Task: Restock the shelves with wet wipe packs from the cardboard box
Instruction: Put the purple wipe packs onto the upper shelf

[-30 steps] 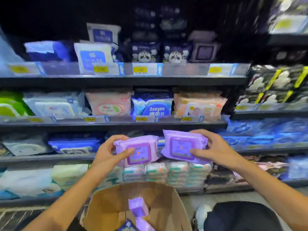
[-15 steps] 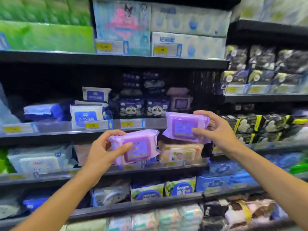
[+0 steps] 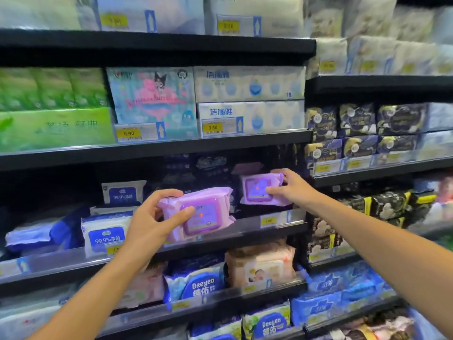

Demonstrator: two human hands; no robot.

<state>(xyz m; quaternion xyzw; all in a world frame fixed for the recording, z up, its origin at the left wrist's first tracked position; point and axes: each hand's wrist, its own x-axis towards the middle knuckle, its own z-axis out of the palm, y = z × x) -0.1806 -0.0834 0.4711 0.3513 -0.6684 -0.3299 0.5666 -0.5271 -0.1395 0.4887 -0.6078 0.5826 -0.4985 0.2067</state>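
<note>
Now purple packs (image 3: 198, 213) in both hands (image 3: 147, 222)

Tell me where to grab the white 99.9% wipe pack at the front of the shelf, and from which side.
Take the white 99.9% pack by its top edge, coming from the front and above. It stands upright behind the shelf lip, so its lower part is blocked. A blue pack crowds its left side, and the left hand holding a purple pack is close on its right.

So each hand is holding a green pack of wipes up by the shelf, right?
Not green. The head view shows both packs are purple: the left hand holds one purple pack, and the right hand holds the other purple pack, up by the shelf.
</note>
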